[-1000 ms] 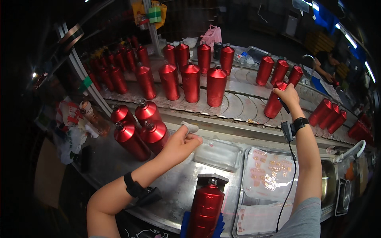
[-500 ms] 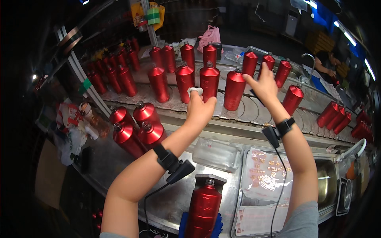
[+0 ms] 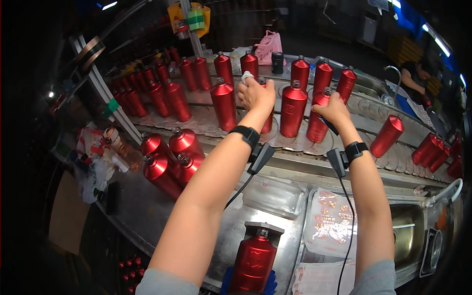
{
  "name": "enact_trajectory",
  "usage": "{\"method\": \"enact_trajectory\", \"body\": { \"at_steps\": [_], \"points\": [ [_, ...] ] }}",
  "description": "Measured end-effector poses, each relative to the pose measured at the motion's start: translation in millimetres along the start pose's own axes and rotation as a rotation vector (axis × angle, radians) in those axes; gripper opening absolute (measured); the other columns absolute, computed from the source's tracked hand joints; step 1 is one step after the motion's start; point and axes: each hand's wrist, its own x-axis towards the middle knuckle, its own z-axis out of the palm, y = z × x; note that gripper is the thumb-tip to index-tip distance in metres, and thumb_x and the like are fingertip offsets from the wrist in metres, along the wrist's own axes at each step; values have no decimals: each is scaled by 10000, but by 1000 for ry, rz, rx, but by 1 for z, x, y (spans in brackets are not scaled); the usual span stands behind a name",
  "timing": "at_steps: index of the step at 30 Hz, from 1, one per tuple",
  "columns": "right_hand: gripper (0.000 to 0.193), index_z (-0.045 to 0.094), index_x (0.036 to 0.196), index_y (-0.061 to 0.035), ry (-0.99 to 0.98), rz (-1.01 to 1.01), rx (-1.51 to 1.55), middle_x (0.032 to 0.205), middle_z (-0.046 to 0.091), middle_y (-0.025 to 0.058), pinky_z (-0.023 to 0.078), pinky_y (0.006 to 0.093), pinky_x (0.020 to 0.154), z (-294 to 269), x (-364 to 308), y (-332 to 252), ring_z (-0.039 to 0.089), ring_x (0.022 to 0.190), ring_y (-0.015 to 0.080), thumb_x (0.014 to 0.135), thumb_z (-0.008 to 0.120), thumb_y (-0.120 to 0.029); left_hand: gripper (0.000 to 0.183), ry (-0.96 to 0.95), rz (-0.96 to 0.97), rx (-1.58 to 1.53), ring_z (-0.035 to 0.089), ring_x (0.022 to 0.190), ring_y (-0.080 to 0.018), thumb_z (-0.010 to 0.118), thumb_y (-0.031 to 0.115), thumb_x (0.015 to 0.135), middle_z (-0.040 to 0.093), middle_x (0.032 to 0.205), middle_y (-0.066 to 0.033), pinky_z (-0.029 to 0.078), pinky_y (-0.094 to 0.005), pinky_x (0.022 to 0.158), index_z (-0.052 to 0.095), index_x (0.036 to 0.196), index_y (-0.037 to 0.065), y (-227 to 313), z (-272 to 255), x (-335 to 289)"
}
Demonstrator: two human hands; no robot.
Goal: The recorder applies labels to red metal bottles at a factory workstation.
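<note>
My left hand (image 3: pixel 256 97) holds a white wad of cloth or tissue (image 3: pixel 246 76) between its fingers. It is in front of a red bottle (image 3: pixel 268 121), hiding much of it. My right hand (image 3: pixel 335 110) is around the shoulder of another red bottle (image 3: pixel 317 129), just below its neck. Between my hands a red bottle (image 3: pixel 293 114) stands upright on the plated conveyor (image 3: pixel 302 142). To the left of my left hand stands one more red bottle (image 3: pixel 224 105). All these have bare threaded necks without caps.
Several red bottles (image 3: pixel 156 172) stand on the metal bench at left. A red bottle (image 3: pixel 253 263) sits in a blue holder (image 3: pixel 270 281) near me. A tray (image 3: pixel 308 241) with printed sheets and a clear plastic box (image 3: pixel 275 196) lie at right. Another person (image 3: pixel 413 81) is far right.
My left hand has moved forward with the white wad. My right hand has come down around a bottle. Front-row bottles have shifted right; back-row bottles slightly left.
</note>
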Motion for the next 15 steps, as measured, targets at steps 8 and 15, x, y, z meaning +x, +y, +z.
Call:
{"method": "enact_trajectory", "body": {
  "at_steps": [8,15],
  "points": [
    [773,503,1185,32,87,-25,43,1193,624,293,514,454,923,-18,4,49,634,1110,423,667,790,-464,665,-182,284,-168,542,1149,-497,703,492,830,540,1225,-294,455,-503,988,552,1315,65,-16,62,10],
    [783,503,1178,38,143,-16,-31,1139,642,298,515,458,901,-30,6,82,646,1062,431,641,773,-465,578,-245,247,-175,521,1165,-483,639,453,904,503,1267,-304,455,-524,967,523,1299,46,15,64,-23]
  ]
}}
